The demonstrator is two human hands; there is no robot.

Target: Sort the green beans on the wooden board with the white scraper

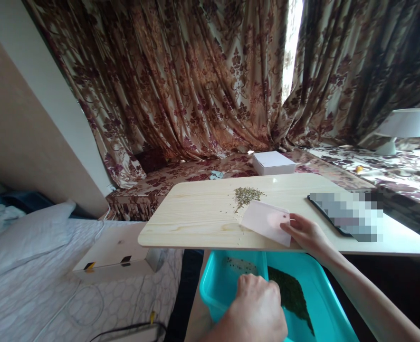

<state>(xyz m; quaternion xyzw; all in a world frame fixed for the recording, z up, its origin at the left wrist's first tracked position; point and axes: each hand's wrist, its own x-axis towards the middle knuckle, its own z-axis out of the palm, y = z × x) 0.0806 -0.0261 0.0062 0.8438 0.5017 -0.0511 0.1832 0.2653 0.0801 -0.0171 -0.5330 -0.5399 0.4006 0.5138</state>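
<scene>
The right hand (304,232) pinches a white card (262,220) by its three-o'clock edge over the table (192,213); seeds (246,195) lie at its eleven. At six, the left hand (256,304) curls above a turquoise box (217,283), its closure and contents impossible to tell.

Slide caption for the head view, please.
Right hand holds a pale sheet beside scattered grains; left hand over a turquoise tray.

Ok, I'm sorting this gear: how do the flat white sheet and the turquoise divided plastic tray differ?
The flat white sheet is thin; the turquoise divided plastic tray has raised walls. The sheet is in the right hand, over the pale wooden tabletop; the tray sits lower, beneath the left hand. The sheet is smaller than the tray.
</scene>
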